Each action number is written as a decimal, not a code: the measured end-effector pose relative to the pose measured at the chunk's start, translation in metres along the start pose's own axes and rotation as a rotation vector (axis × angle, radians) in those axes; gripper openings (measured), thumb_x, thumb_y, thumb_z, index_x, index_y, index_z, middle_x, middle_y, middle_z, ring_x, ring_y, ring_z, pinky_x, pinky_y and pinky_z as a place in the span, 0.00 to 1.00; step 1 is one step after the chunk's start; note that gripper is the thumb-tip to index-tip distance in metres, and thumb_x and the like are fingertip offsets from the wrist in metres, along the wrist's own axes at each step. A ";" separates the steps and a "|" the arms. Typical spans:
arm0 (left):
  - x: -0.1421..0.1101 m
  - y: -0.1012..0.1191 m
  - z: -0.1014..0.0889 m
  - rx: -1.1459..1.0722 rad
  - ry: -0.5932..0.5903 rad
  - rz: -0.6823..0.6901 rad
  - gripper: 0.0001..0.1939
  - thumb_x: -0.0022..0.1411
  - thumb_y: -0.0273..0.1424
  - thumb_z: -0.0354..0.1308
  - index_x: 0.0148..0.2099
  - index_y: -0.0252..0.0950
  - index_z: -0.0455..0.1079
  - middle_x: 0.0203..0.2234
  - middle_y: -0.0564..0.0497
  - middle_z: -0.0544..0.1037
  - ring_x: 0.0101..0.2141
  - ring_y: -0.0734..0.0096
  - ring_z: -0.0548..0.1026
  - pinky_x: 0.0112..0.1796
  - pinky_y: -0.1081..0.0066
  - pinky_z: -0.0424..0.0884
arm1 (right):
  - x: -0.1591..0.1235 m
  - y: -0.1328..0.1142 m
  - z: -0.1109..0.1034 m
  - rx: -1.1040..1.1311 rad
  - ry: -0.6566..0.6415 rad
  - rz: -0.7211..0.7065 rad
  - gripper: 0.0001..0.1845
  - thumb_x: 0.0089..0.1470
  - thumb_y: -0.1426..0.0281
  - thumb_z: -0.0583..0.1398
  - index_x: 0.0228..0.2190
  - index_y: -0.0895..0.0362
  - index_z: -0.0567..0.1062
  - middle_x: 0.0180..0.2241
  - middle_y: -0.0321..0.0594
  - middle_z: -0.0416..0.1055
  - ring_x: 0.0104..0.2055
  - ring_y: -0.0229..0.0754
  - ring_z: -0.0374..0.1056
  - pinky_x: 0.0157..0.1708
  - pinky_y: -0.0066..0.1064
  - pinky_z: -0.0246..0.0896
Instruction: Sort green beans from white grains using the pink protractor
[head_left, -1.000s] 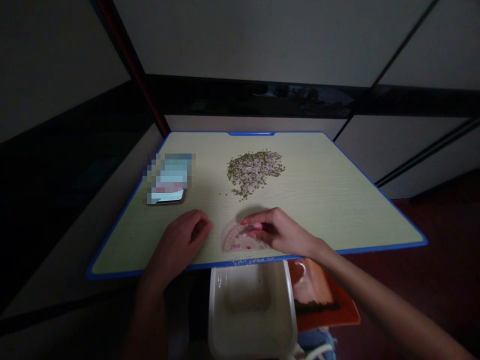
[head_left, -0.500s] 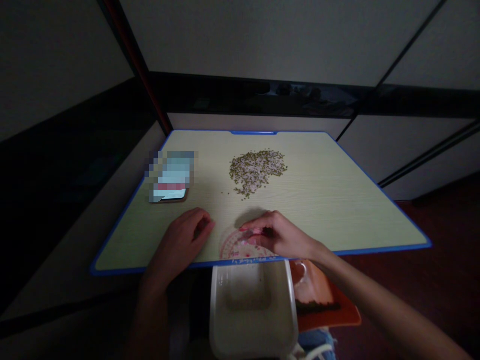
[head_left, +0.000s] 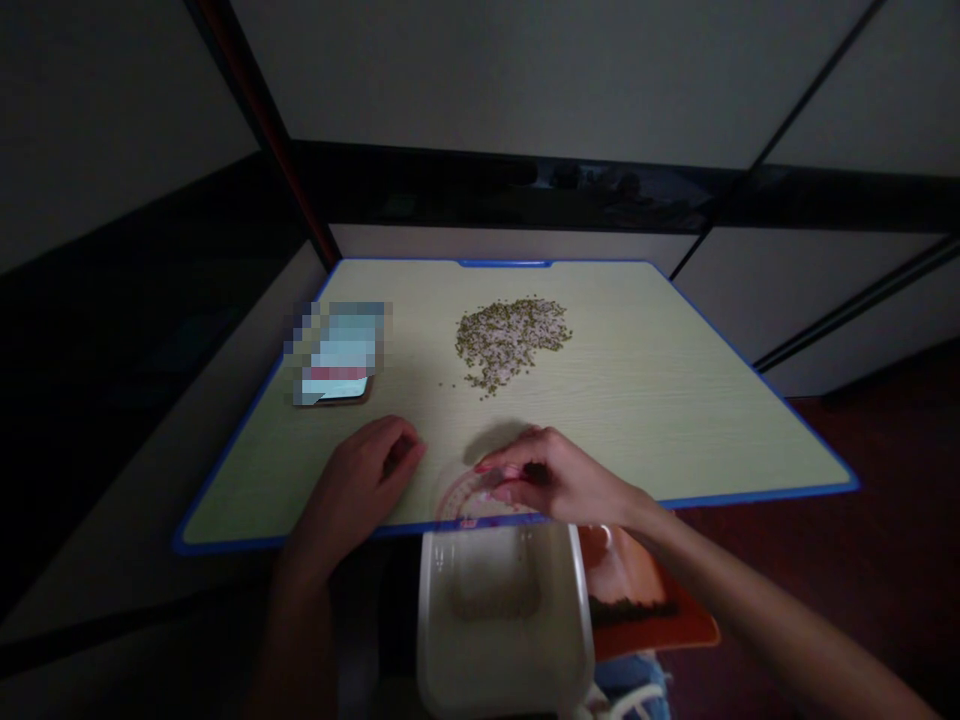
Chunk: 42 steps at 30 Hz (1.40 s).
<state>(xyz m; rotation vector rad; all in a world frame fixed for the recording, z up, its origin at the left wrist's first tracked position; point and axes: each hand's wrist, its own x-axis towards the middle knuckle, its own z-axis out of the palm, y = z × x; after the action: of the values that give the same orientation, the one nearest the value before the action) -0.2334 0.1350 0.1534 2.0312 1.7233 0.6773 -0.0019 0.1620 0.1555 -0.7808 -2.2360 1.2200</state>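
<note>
A clear plastic protractor (head_left: 454, 500) with pink markings lies at the table's near edge, part of it sticking out over the edge. My right hand (head_left: 562, 478) pinches it between thumb and fingers from the right, covering some of it. To its left, my left hand (head_left: 367, 468) rests on the tabletop, fingers curled in and nothing visible in them. Beyond both hands a loose pile of small green and pale seeds or beans (head_left: 510, 338) is spread on the table; they are too small to name surely. A few stray pieces lie at the pile's near left.
The pale wood-grain table (head_left: 675, 420) has a blue rim. A phone (head_left: 341, 350), partly blurred, lies at its left. Below the near edge is a white plastic tub (head_left: 506, 650), beside an orange dustpan-like tray (head_left: 645, 570) holding dark green bits. Cabinet panels stand behind.
My right hand has drawn the protractor slightly toward me, so more of it overhangs the edge above the tub. The left hand has stayed in place; the view shifted a little.
</note>
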 end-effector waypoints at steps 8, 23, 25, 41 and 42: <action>0.000 -0.001 -0.001 0.008 -0.014 -0.002 0.10 0.60 0.38 0.47 0.30 0.40 0.62 0.24 0.55 0.69 0.28 0.68 0.69 0.32 0.68 0.64 | -0.014 0.005 -0.038 0.124 0.299 0.246 0.14 0.46 0.68 0.63 0.36 0.62 0.78 0.21 0.34 0.66 0.24 0.35 0.59 0.25 0.27 0.55; 0.001 -0.011 0.003 0.009 0.059 0.056 0.15 0.61 0.43 0.47 0.28 0.41 0.64 0.22 0.54 0.71 0.24 0.68 0.71 0.29 0.68 0.67 | -0.043 0.052 -0.125 0.096 0.668 0.386 0.22 0.38 0.55 0.65 0.30 0.59 0.72 0.23 0.35 0.67 0.23 0.35 0.60 0.23 0.28 0.55; 0.002 -0.014 0.004 0.006 0.073 0.058 0.15 0.60 0.45 0.48 0.29 0.41 0.65 0.23 0.54 0.72 0.25 0.68 0.71 0.29 0.69 0.68 | -0.039 0.060 -0.134 0.039 0.697 0.368 0.22 0.38 0.54 0.65 0.28 0.59 0.72 0.24 0.37 0.69 0.24 0.37 0.62 0.24 0.29 0.57; -0.013 -0.050 0.018 0.181 0.234 0.078 0.17 0.59 0.50 0.49 0.36 0.46 0.71 0.30 0.54 0.79 0.30 0.67 0.78 0.34 0.72 0.76 | 0.025 0.102 -0.186 -0.023 0.816 0.243 0.20 0.35 0.55 0.65 0.26 0.58 0.72 0.27 0.44 0.74 0.29 0.43 0.69 0.31 0.35 0.63; -0.015 -0.055 0.020 0.214 0.232 0.073 0.17 0.59 0.50 0.48 0.37 0.46 0.71 0.32 0.53 0.79 0.32 0.66 0.78 0.36 0.71 0.76 | 0.027 0.100 -0.183 -0.018 0.819 0.237 0.21 0.35 0.55 0.65 0.27 0.58 0.72 0.27 0.44 0.74 0.29 0.43 0.69 0.31 0.35 0.63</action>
<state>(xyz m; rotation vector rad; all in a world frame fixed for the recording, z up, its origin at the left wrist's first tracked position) -0.2672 0.1292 0.1036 2.2445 1.9309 0.8107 0.1212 0.3324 0.1627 -1.2948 -1.5083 0.7594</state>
